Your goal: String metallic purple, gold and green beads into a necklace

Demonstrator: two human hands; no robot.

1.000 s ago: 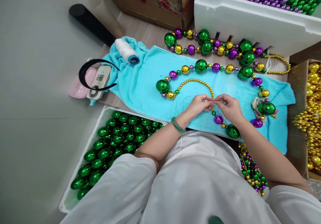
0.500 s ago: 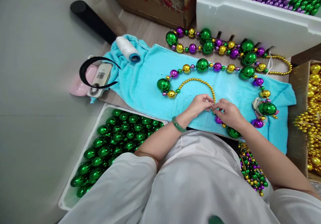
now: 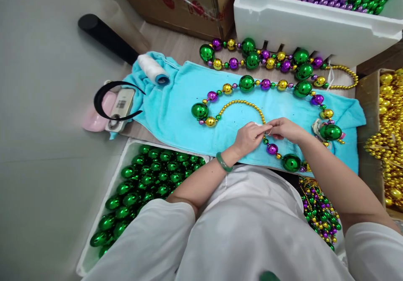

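Observation:
On a turquoise towel (image 3: 176, 117) lies a bead necklace (image 3: 247, 83) of green, purple and gold beads. Its small gold beads run up to my hands. My left hand (image 3: 249, 139), with a green bangle on the wrist, pinches thin white string (image 3: 268, 133) at the necklace's join. From the other side, my right hand (image 3: 287, 129) has its fingers closed on the same string, a small loop of which shows between the hands. The fingertips overlap and partly hide the string. A crumpled, pale item (image 3: 317, 126) sits beside a large green bead at the right.
A second bead necklace (image 3: 252, 60) lies behind, before a white foam box (image 3: 283, 29) of small beads. A thread spool (image 3: 153, 69) and black headband (image 3: 100, 92) are at the left. A tray (image 3: 108, 193) of green beads stands front left; a carton (image 3: 371, 113) of gold beads, right.
My fingers have come closer together over the string, my left index finger now stretched toward the right hand. The right hand has lifted off the lower beads, uncovering them. The view has shifted slightly.

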